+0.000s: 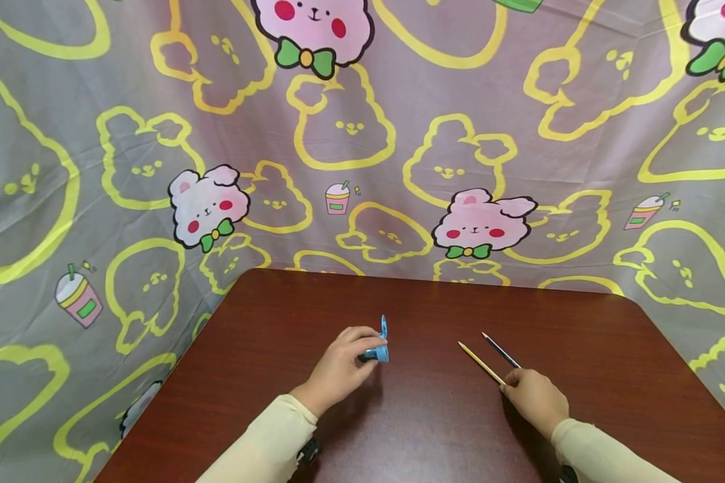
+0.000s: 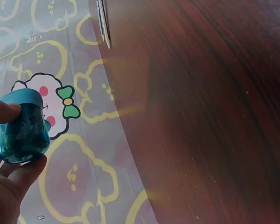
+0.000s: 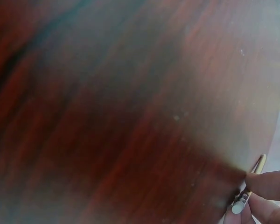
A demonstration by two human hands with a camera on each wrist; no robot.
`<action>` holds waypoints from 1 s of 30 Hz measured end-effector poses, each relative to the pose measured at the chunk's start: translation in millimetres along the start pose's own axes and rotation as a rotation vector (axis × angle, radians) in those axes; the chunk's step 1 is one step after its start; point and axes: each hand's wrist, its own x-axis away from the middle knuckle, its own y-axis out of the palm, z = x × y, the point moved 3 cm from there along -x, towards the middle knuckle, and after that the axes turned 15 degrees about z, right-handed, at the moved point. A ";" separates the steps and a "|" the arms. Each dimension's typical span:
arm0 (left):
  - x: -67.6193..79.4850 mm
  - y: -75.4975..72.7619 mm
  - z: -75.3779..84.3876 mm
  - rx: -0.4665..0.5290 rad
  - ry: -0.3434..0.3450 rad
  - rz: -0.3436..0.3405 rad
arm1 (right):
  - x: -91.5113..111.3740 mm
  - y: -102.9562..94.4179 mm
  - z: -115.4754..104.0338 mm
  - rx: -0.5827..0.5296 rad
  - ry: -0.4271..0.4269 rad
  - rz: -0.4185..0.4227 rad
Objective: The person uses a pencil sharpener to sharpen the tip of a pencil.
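Note:
My left hand [image 1: 344,362] grips a small blue pencil sharpener [image 1: 382,353] above the table, left of the middle. Its lid [image 1: 383,327] stands flipped up. In the left wrist view, the sharpener [image 2: 23,128] has a see-through teal body and a blue top, held between thumb and fingers; what is inside is unclear. On the right, my right hand [image 1: 538,399] pinches a yellow pencil [image 1: 482,363] near its rear end, its point facing away from me. Beside it lies a dark blue pencil [image 1: 500,350], partly hidden by the hand. The right wrist view shows a pencil's pale rear end [image 3: 239,206] at the fingers.
Both hands are over a dark reddish-brown wooden table [image 1: 399,416] with rounded far corners. A grey curtain [image 1: 393,147] with yellow outlines and pink rabbit faces hangs behind the table and along both sides.

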 end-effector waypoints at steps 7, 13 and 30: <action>-0.5 5.2 -2.6 -0.011 0.009 -0.014 | -1.4 1.5 0.0 0.004 -0.012 0.001; -0.3 10.4 -4.5 -0.011 -0.008 -0.028 | -0.9 1.4 -0.4 0.015 -0.035 0.013; 0.4 27.1 -8.2 -0.013 -0.046 -0.099 | 0.7 1.0 -2.1 0.043 -0.088 0.052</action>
